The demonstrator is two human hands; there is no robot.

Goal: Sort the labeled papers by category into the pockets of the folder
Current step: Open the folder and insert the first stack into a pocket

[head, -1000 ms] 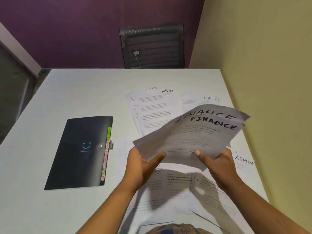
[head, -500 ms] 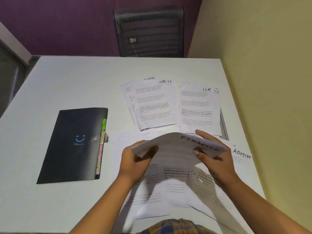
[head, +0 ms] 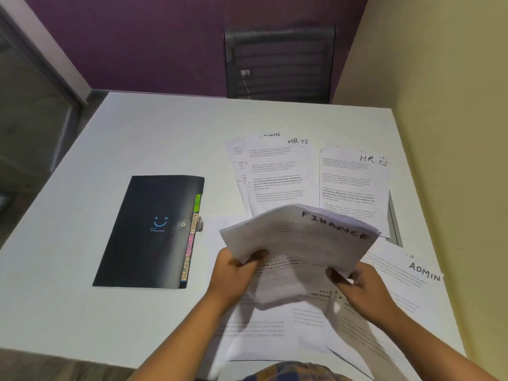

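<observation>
I see both hands raised over the near right part of the table (head: 110, 312), with a sheaf of papers marked FINANCE (head: 302, 243) between them. The left hand (head: 236, 273) pinches the sheaf's near left edge, thumb on top and fingers (head: 220, 259) curled beneath. The right hand (head: 357, 290) grips the near right corner. Its thumb lies on top, but the hand is blurred and I cannot tell how the other fingers sit. The sheaf bows upward in the middle, its far edge lifted clear of the table and its label facing up.

The black folder (head: 148, 232) lies closed and flat on the left, well apart from the hands. Coloured tabs (head: 192, 237) run along its right edge. I can read ADMIN on one, and the others are too small to be sure of.

Beyond the sheaf, two piles lie side by side. The left pile (head: 277, 174) has HR on its top sheet, with an ADMIN label peeking out from underneath at the far edge. The right pile (head: 351, 182) is also topped HR. A sheet marked ADMIN (head: 412, 270) lies flat to the right of the right hand. More printed sheets (head: 275, 325) are spread on the table under the hands, reaching the near edge.

A dark mesh chair (head: 277, 61) stands beyond the table's far side.
</observation>
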